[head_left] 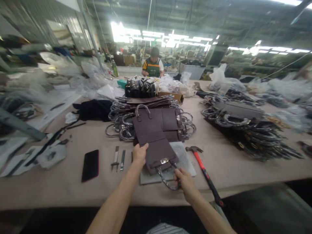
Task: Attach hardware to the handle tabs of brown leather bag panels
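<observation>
A flat dark brown handbag panel [156, 151] with a metal clasp stretches from the stack toward me, over a grey slab [186, 159]. My left hand [140, 154] is closed on its left edge, thumb on top. At the near end, a wrapped handle [167, 183] loops off the panel, and my right hand [184, 182] has its fingers closed around that loop's right side. Beyond lies a stack of similar brown panels [172, 120] with plastic-wrapped handles. The fingers under the panel are hidden.
Right of the slab lies a claw hammer [203, 165] with a red and black handle. A phone [90, 165] and small metal tools [122, 160] lie on the left. Another panel pile [239, 120] stands at right. A person [153, 66] works across the table.
</observation>
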